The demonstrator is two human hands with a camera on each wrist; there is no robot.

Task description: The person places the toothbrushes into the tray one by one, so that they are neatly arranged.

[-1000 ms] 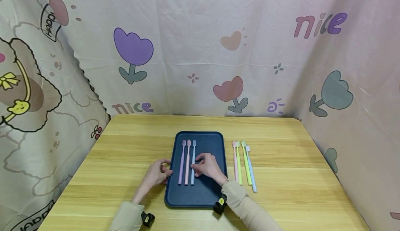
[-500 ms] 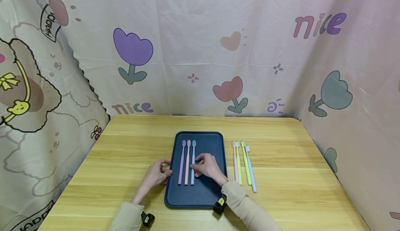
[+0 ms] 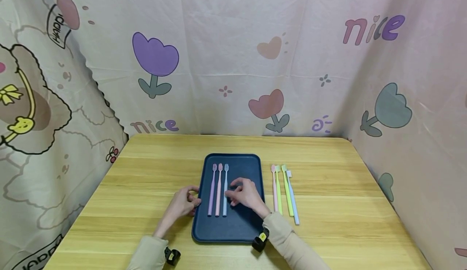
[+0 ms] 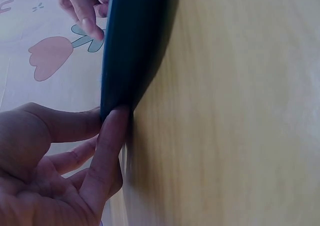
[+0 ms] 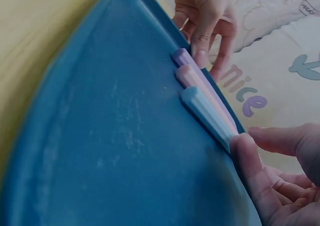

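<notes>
My left hand [image 3: 182, 202] pinches the left rim of a dark blue tray [image 3: 242, 225] between thumb and fingers, as the left wrist view also shows. Three toothbrushes lie side by side on the tray, heads toward the back: a purple one [image 3: 212, 193], a pink one [image 3: 219, 193] and a light blue one [image 3: 225, 205]. Over the tray, my right hand [image 3: 248, 193] has its fingertips right beside the light blue toothbrush. In the right wrist view, thumb and finger of the right hand [image 5: 280, 171] stand apart near that toothbrush [image 5: 207, 110], which rests on the tray.
Right of the tray, several more toothbrushes lie on the wooden table [image 3: 335, 197]: a pink one [image 3: 274, 189], a green one [image 3: 279, 193], a yellow-green one [image 3: 288, 193] and a blue one [image 3: 294, 201]. A printed curtain [image 3: 219, 51] hangs behind the table.
My right hand has loosened its fingers from the light blue toothbrush and shifted slightly right. The left hand, tray and toothbrushes stay in place.
</notes>
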